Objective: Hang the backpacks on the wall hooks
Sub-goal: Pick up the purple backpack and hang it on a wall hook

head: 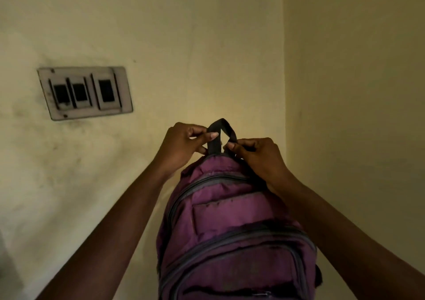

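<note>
Purple backpack (232, 226) held up against a yellow wall (184, 46); left hand (181, 145) and right hand (255, 154) pinch its black top loop (222, 130); switch plate (85, 92) far left.

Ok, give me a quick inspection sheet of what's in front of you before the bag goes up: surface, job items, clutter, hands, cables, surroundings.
Surface: yellowish wall, smudged and stained on the left side.
Job's things: purple backpack held up against the wall by its dark top loop; zips look closed; no wall hook in view.
Clutter: nothing seen.
Grippers: left hand pinches the left side of the loop, right hand pinches the right side, spreading it open.
Cables: nothing seen.
Surroundings: switch plate with three dark rockers to the left; room corner just right of the bag.
</note>
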Motion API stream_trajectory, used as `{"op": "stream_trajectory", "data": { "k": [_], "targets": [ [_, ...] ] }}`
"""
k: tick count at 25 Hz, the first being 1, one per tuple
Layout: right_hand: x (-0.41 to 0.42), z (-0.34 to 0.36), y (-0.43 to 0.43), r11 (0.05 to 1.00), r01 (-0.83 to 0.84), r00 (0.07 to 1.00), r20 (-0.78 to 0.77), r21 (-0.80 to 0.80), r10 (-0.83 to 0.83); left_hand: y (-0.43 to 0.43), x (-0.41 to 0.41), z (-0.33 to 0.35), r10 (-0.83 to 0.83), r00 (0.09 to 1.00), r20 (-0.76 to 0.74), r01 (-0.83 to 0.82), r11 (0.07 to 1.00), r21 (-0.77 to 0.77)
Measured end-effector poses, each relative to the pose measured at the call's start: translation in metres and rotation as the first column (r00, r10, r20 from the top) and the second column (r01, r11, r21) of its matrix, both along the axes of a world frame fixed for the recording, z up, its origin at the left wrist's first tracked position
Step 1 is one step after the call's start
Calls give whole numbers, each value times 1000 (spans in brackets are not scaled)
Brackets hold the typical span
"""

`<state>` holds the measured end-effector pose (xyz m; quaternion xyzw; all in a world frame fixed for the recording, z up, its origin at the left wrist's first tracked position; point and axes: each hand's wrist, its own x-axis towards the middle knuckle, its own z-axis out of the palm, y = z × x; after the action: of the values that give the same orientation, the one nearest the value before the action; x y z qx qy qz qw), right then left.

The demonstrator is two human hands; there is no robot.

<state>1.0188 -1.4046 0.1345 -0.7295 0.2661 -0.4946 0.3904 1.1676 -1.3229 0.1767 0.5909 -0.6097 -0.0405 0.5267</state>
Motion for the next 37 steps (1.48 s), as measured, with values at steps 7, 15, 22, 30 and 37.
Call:
{"op": "stream_trajectory", "data": {
  "k": [7, 15, 22, 30, 37],
  "targets": [
    [34, 101, -62, 986, 91, 984, 163, -139, -68, -62, 12, 58, 331, 937, 107, -298, 923, -244],
    [70, 227, -122, 885, 142, 971, 236, -443, -37, -110, 28, 169, 519, 841, 150, -275, 650, -709],
    [98, 319, -162, 775, 337, 916, 377, -535, -139, -153, 53, 268, 636, 739, 222, -243, 559, -793],
    [130, 407, -188, 690, 424, 865, 487, -587, -118, -173, 75, 360, 720, 663, 204, -241, 463, -853],
    [135, 459, -198, 664, 464, 844, 520, -587, -130, -177, 72, 410, 751, 635, 182, -269, 435, -859]
  ]
}}
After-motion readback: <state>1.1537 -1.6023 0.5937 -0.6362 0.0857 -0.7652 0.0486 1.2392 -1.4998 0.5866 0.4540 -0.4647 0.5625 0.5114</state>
